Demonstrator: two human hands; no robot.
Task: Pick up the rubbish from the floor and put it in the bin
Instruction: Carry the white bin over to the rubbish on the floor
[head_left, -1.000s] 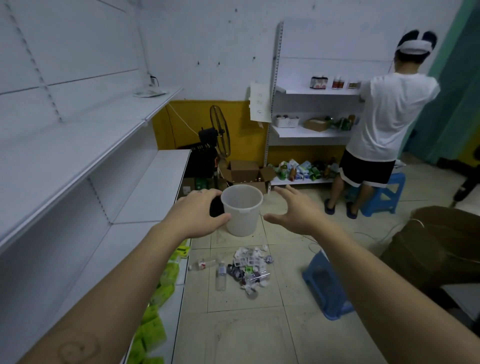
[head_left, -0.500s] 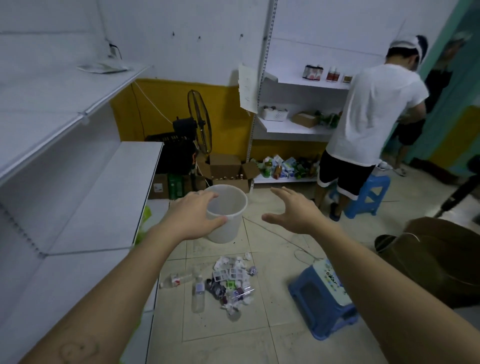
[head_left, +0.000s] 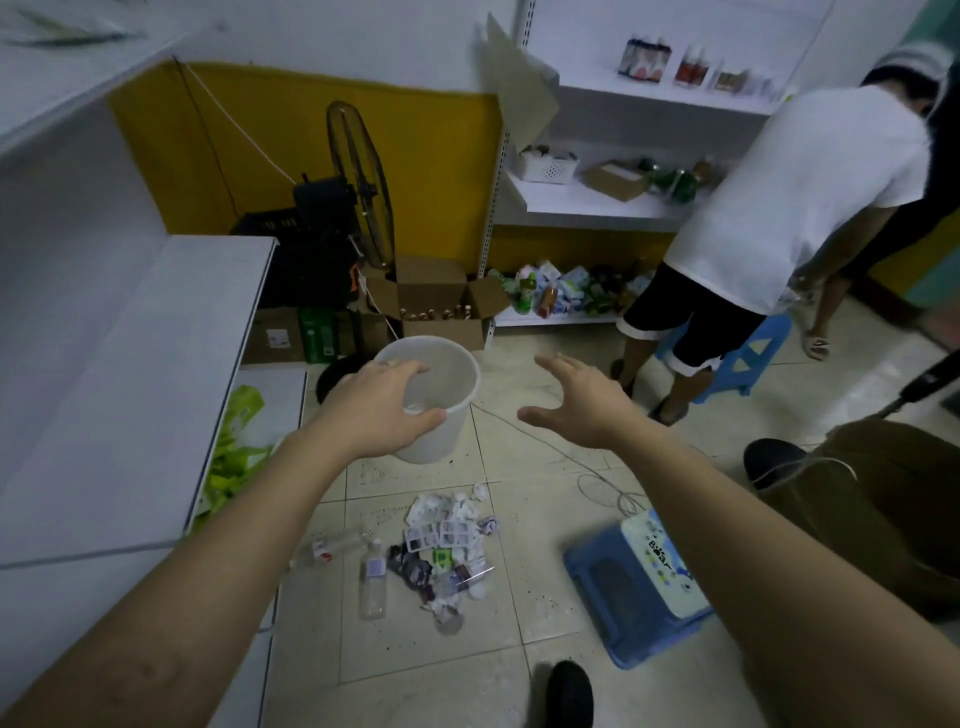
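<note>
A white plastic bin stands upright on the tiled floor, and it looks empty. Just in front of it lies a pile of rubbish: crumpled paper, white plastic trays and wrappers. Two clear plastic bottles, one and the other, lie to its left. My left hand is stretched out with curved fingers over the bin's near-left rim; I cannot tell whether it touches. My right hand hovers with spread fingers just right of the bin, holding nothing.
White shelving runs along the left, with green bags at its foot. A blue stool stands right of the rubbish, a thin cable behind it. A person in a white shirt bends at the far shelves. Fan and cardboard box stand behind the bin.
I have moved closer and the view has tilted down. Both hands have come nearer the bin, the left now overlapping its rim. The rubbish has not moved.
</note>
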